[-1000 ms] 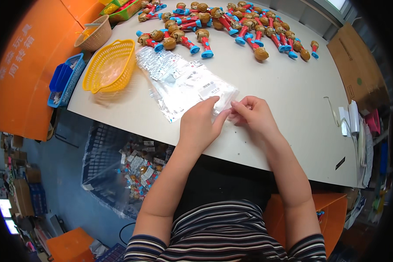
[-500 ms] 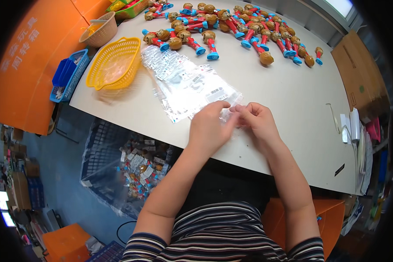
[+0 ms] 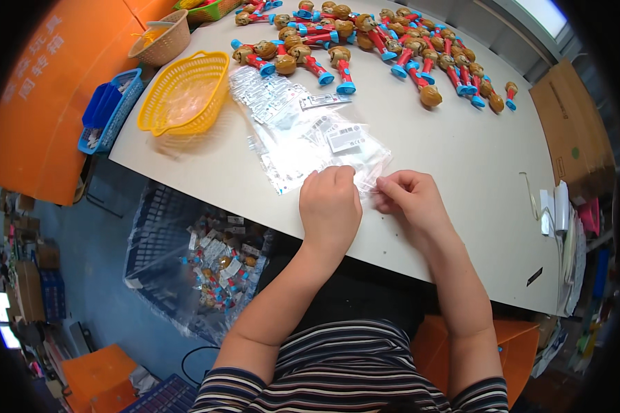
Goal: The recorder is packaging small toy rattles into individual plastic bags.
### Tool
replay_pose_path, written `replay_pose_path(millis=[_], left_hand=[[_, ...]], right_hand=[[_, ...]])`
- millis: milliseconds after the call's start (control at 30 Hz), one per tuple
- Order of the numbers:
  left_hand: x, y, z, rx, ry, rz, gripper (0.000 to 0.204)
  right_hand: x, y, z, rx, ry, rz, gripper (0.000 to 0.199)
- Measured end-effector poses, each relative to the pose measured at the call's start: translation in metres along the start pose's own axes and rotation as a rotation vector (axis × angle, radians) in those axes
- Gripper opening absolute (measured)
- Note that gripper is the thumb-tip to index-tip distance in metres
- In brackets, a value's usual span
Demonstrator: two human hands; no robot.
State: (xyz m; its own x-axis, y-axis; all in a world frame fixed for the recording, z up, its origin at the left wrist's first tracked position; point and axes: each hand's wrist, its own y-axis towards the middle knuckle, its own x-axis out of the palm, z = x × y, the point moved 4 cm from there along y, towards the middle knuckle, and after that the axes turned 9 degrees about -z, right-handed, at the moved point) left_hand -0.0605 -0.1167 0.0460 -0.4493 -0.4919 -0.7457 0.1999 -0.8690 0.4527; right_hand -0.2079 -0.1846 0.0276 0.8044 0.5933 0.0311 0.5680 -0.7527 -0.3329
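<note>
My left hand [image 3: 331,208] is closed, knuckles up, at the near end of a spread of clear plastic bags [image 3: 293,148] with printed labels. Its fingertips are hidden, but they seem to hold the edge of one clear plastic bag [image 3: 377,165]. With thumb and forefinger my right hand [image 3: 413,198] pinches the same bag's near edge, just right of the left hand. Beyond the bags lie several toy figures [image 3: 343,69] with round brown heads, red bodies and blue bases, apart from both hands.
A yellow basket [image 3: 148,113] stands left on the white table [image 3: 461,227], near a beige basket [image 3: 179,34] and a blue basket [image 3: 114,127]. Below the table's left edge, a plastic-lined blue crate [image 3: 141,251] holds bagged figures. A cardboard box [image 3: 572,131] stands at the right.
My left hand has turned knuckles-up and its fingers have curled in. My right hand has shifted slightly nearer and apart from the left, still pinching the bag. A label on the pile has shifted.
</note>
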Motion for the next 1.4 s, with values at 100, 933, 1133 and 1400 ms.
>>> replay_pose_path(millis=[100,933,1133,1400], left_hand=[[-0.002,-0.001,0.0,-0.017,-0.056,-0.009,0.011],[0.022,-0.006,-0.001,0.202,-0.025,-0.006,0.017],[0.024,-0.01,-0.002,0.176,-0.008,0.028,0.018],[0.018,-0.002,0.005,0.073,-0.076,-0.018,0.009]], right_hand=[[-0.018,0.006,-0.014,0.167,-0.29,-0.155,0.02],[-0.144,0.125,-0.074,-0.428,-1.664,0.285,0.05],[-0.138,0.105,-0.065,-0.275,-1.759,0.222,0.035],[-0.038,-0.052,-0.068,-0.124,-0.173,-0.236,0.025]])
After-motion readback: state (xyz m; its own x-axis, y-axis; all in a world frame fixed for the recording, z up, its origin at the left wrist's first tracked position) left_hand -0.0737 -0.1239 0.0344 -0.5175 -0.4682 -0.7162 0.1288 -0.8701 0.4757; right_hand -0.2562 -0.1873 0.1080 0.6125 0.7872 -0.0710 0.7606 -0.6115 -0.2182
